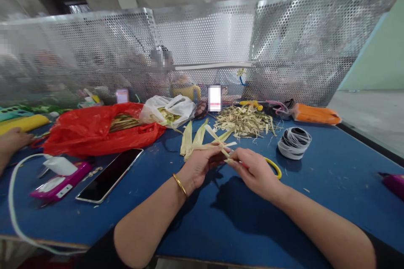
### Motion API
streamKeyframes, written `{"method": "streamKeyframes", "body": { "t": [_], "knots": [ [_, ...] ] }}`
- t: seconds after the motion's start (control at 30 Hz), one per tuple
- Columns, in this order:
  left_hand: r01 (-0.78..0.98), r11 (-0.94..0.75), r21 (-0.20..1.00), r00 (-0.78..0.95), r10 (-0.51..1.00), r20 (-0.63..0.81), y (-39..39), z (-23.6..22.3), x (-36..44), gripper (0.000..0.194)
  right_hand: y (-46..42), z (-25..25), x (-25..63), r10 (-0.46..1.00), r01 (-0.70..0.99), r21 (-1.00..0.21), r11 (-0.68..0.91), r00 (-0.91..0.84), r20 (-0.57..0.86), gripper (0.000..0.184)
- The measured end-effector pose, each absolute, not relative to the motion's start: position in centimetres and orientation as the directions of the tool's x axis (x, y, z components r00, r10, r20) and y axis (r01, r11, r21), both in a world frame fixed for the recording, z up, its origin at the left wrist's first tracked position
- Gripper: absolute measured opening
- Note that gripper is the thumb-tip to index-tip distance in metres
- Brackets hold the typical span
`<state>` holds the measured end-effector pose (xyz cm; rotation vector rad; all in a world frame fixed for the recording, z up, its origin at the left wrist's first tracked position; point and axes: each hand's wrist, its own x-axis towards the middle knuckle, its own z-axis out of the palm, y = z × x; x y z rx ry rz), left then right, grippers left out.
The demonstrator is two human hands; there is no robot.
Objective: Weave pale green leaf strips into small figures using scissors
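Observation:
My left hand (202, 164) and my right hand (254, 172) meet above the blue table (331, 185), both closed on a bundle of pale green leaf strips (217, 141) that fan up and away from my fingers. A gold bangle (180, 185) circles my left wrist. My right hand also grips scissors with a yellow handle loop (274, 166) sticking out to the right. More leaf strips (192, 136) lie flat on the table just beyond my hands.
A heap of leaf trimmings (244, 121), a coil of white cord (294, 142), a red plastic bag (94, 128), a white bag (168, 109), a black phone (110, 174) and a pink charger (59, 183) lie about. Perforated metal screen (205, 46) behind. Another person's hand (12, 141) rests far left.

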<state>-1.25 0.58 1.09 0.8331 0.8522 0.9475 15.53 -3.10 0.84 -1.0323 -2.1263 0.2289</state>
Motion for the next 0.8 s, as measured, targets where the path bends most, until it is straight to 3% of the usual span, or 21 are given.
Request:
{"method": "streamKeyframes", "body": {
  "t": [0.1,0.23,0.3,0.37,0.57,0.67,0.8],
  "knots": [
    [-0.417,0.413,0.81,0.422,0.877,-0.229,0.6,2.2,-2.1,0.03,-3.1,1.0,15.9,0.792,0.604,-0.55,0.578,-0.25,0.557,0.025],
    [-0.485,0.481,0.73,0.606,0.787,-0.116,0.7,3.3,-3.2,0.045,-2.9,1.1,16.1,0.846,0.564,-0.708,0.426,0.028,0.532,0.032],
    [-0.475,0.494,0.728,0.644,0.759,-0.095,0.8,3.4,-3.4,0.059,-2.6,1.1,16.2,0.872,0.483,-0.789,0.381,0.097,0.48,0.025],
    [-0.441,0.459,0.771,0.599,0.79,-0.128,0.9,3.2,-3.1,0.058,-2.4,1.1,16.3,0.887,0.438,-0.814,0.382,0.074,0.456,0.016],
    [-0.225,0.248,0.942,0.31,0.935,-0.172,0.5,1.5,-1.3,0.032,-2.6,0.6,16.1,0.889,0.639,-0.639,0.427,-0.168,0.426,0.016],
    [-0.171,0.167,0.971,0.232,0.965,-0.125,0.4,1.0,-0.8,0.033,-2.9,0.7,15.8,0.876,0.729,-0.523,0.441,-0.221,0.429,0.019],
    [-0.132,0.141,0.981,0.2,0.973,-0.113,0.6,0.9,-0.9,0.036,-3.3,1.1,15.6,0.813,0.704,-0.44,0.557,-0.355,0.461,0.019]
  ]
}}
